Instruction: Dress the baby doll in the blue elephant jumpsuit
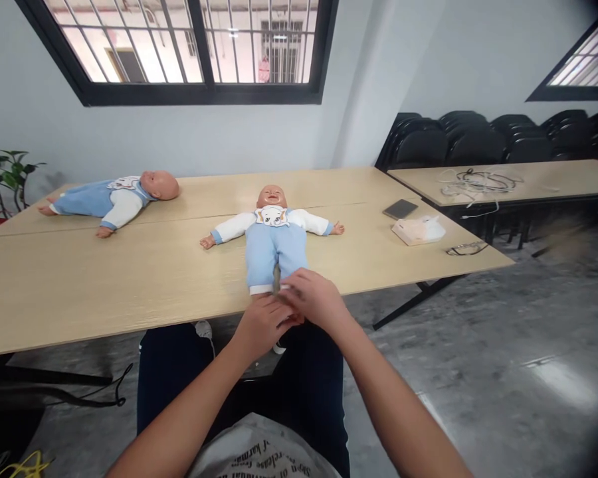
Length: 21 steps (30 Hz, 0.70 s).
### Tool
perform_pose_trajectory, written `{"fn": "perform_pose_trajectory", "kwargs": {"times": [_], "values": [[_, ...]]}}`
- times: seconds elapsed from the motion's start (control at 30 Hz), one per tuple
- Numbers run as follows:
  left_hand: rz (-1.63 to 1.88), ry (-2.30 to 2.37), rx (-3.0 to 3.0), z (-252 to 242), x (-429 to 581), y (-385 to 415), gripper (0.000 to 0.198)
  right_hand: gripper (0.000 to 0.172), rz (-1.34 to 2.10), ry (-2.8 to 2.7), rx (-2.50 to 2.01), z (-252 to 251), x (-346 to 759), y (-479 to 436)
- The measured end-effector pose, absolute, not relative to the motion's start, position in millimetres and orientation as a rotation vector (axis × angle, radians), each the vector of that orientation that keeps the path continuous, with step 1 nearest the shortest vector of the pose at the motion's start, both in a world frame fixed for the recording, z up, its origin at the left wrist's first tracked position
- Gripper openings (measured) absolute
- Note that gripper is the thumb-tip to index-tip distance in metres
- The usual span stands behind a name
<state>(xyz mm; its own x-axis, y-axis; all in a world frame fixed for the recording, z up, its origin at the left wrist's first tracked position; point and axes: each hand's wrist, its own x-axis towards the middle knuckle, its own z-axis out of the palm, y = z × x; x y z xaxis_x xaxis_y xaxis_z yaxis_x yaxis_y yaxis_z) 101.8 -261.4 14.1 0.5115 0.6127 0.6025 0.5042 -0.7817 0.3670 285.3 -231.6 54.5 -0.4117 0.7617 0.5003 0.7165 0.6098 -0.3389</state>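
A baby doll (275, 240) in a blue romper with white sleeves lies on its back on the wooden table (129, 272), its feet at the near edge. My left hand (262, 324) is closed around the doll's feet just below the edge. My right hand (313, 297) lies over the doll's right leg cuff, fingers curled onto it and touching my left hand. The doll's feet are hidden by both hands.
A second doll (114, 198) in the same clothes lies at the table's far left. A dark phone (400, 208), a tissue pack (417, 230) and glasses (466, 249) sit at the right end. Another table (553, 180) bears cables (478, 180); black chairs (471, 138) behind. A plant (2, 174) stands at left.
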Motion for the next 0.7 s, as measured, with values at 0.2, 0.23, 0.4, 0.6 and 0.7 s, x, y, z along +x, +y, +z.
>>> {"fn": "perform_pose_trajectory", "kwargs": {"times": [0.2, 0.23, 0.4, 0.6, 0.7], "values": [[1.088, 0.979, 2.716, 6, 107, -258, 0.011, 0.020, -0.207, -2.703, -1.136, 71, 280, -223], [1.100, 0.984, 2.704, 5, 107, -259, 0.011, 0.020, -0.228, -2.721, -1.109, 70, 281, -225], [1.069, 1.016, 2.690, 4, 108, -261, 0.013, 0.009, -0.133, -2.617, -1.078, 56, 299, -236], [1.089, 1.042, 2.724, 3, 111, -265, 0.013, 0.017, 0.188, -2.104, -1.216, 26, 302, -256], [1.109, 1.019, 2.726, 1, 111, -266, 0.012, 0.028, 0.223, -1.742, -1.290, 2, 289, -278]]}}
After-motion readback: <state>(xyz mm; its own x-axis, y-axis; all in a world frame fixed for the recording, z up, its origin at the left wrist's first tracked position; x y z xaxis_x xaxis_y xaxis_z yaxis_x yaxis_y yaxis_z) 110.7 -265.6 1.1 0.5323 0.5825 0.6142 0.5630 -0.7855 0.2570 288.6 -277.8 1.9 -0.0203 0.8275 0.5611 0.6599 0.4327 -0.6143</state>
